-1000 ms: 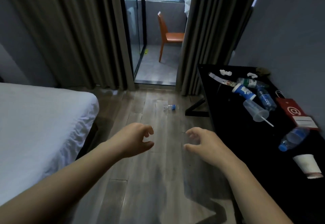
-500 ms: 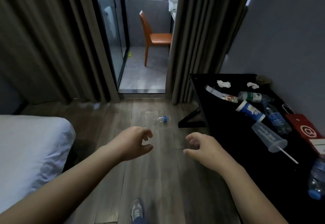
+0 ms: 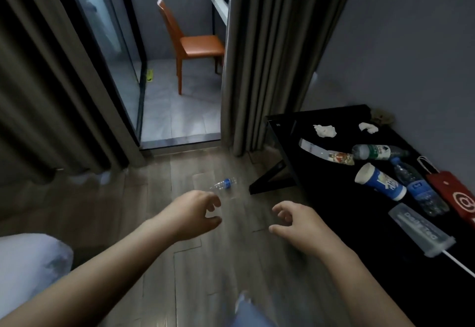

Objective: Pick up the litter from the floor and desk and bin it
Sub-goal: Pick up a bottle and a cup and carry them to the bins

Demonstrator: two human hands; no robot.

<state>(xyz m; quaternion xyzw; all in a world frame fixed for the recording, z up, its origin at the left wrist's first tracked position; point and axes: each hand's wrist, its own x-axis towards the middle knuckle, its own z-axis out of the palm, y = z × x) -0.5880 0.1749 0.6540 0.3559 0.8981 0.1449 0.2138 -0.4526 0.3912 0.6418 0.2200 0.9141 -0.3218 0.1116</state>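
Left hand (image 3: 195, 213) and right hand (image 3: 300, 226) hang loosely curled, holding nothing. Bottle (image 3: 224, 184) lies on the floor (image 3: 154, 198) at twelve o'clock (clear, hard to make out). Desk (image 3: 321, 172) at three o'clock; its bag (image 3: 452, 193) is cut off.

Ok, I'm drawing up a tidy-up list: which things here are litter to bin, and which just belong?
Litter: floor bottle; on the desk, left tissue, right tissue, wrapper, green-label bottle, blue-label bottle, paper cup, clear cup.
Lying about: orange chair, curtains, bed, red bag.
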